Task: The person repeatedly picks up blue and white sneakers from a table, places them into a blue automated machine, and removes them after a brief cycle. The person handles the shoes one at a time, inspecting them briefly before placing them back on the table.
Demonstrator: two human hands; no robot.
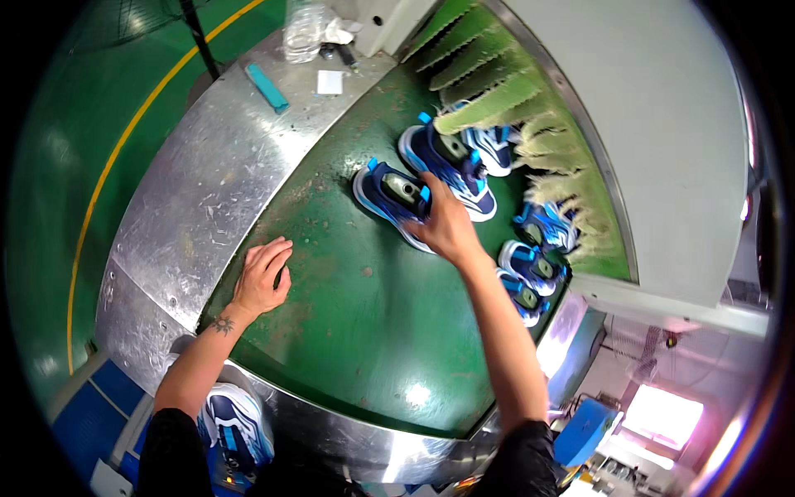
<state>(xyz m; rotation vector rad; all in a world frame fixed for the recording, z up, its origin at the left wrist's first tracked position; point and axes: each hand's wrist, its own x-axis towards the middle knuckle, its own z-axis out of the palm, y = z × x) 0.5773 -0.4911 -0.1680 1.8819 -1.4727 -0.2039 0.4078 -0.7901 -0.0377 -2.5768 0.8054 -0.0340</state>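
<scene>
My right hand [447,222] has closed over the front part of a navy-and-blue sneaker [383,192] with a white sole, which sits on the green conveyor belt [364,331]. The hand covers much of its toe. Just beyond, a second navy sneaker [437,157] stands on the belt, and another sneaker [490,149] is partly hidden under the fringe strips. My left hand [263,277] is empty, its fingers stretched out, over the belt's left side near the metal rim.
A curved metal ledge [207,157] borders the belt, bearing a teal strip [267,88], a white square [330,82] and a clear plastic bottle [304,35]. Green fringe strips [505,103] hang at the machine opening. Several sneakers [532,267] cluster at right; another sneaker [236,422] lies below my left forearm.
</scene>
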